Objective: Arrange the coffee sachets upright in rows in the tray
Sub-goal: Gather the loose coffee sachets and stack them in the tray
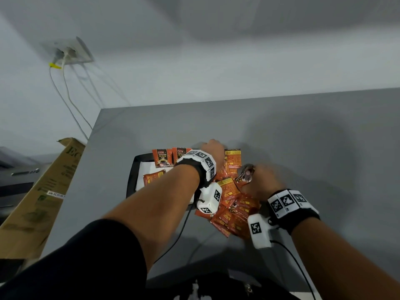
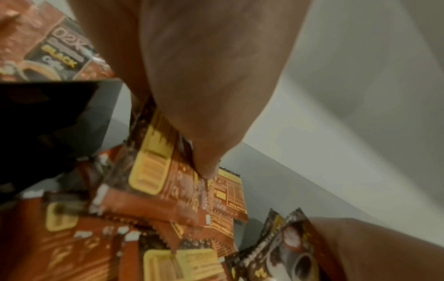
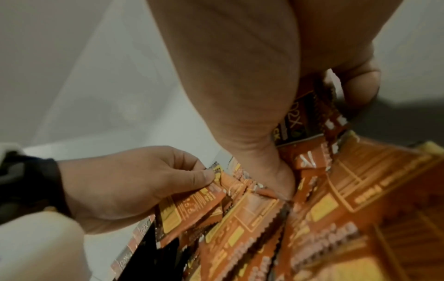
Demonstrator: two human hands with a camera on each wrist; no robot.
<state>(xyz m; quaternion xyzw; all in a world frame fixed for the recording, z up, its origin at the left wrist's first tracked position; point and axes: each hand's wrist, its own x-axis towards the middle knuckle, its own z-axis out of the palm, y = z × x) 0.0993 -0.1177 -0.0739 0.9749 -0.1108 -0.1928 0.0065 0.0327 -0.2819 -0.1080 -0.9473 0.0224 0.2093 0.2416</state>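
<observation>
Pinching the serrated top edge of one coffee sachet (image 3: 192, 201), the left hand (image 3: 125, 188) is working at the far side of the loose pile of sachets (image 1: 232, 211); thumb and curled fingers are closing on that packet, as the right wrist view is showing. The right hand (image 1: 258, 180) is gripping another sachet (image 3: 300, 121) between thumb and fingers, print side toward the palm, just above the pile. The pile is lying on the grey table (image 1: 303, 137), spilling against the right rim of the black tray (image 1: 131, 180). Inside the tray, two sachets (image 1: 162, 158) are standing upright along the far wall, label forward, and one more (image 1: 152, 177) is lying flat on the white liner. The left forearm is crossing over the tray's near right corner, hiding that part. A cardboard box (image 1: 43, 191) is leaning beside the table's left edge, and cables (image 1: 71, 100) are hanging from a wall socket (image 1: 71, 51). Bare tabletop is lying beyond and to the right of the hands.
</observation>
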